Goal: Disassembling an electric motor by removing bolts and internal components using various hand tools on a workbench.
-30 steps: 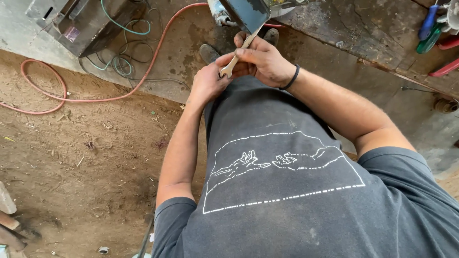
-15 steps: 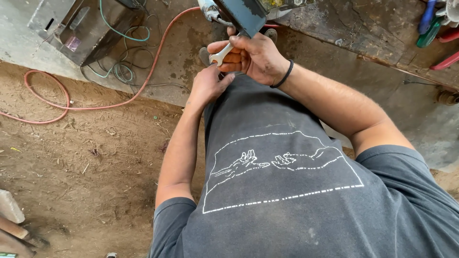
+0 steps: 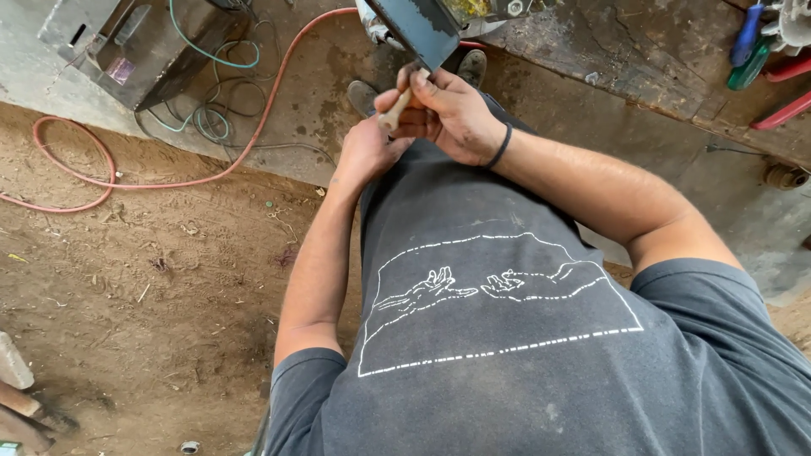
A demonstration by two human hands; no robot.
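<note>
- Dirt floor (image 3: 127, 287): brown, loose, strewn with small debris; fills the 7 to 9 o'clock part of the view.
- Workbench (image 3: 642, 59): dark, stained top running from 12 to 3 o'clock; blue, green and red tool handles (image 3: 760, 59) lie at its 2 o'clock end.
- Metal box (image 3: 135, 42): grey housing at 10 o'clock, with green cable (image 3: 211, 118) coiled beside it.
- Orange hose (image 3: 93, 160): loops over the dirt at 9 o'clock and runs up toward 12 o'clock.
- Dark metal plate (image 3: 418, 29): flat, blue-grey piece at 12 o'clock, its lower corner just above the hands. Judged heavy, stiff, hard-edged.
- Right hand (image 3: 456, 114): black band at the wrist; fingers curled tight around the wooden handle's upper part.
- Left hand (image 3: 367, 152): just below and at 8 o'clock of the right, thumb up against the handle's lower end; whether its fingers are closed cannot be told.
- Wooden handle (image 3: 394, 108): pale, round, short stick held at 12 o'clock. Long axis runs from 7 to 1 o'clock, upper end pointing at the plate; what it carries is hidden. Judged light, rigid, dry and not slippery; best gripped at mid-length.
</note>
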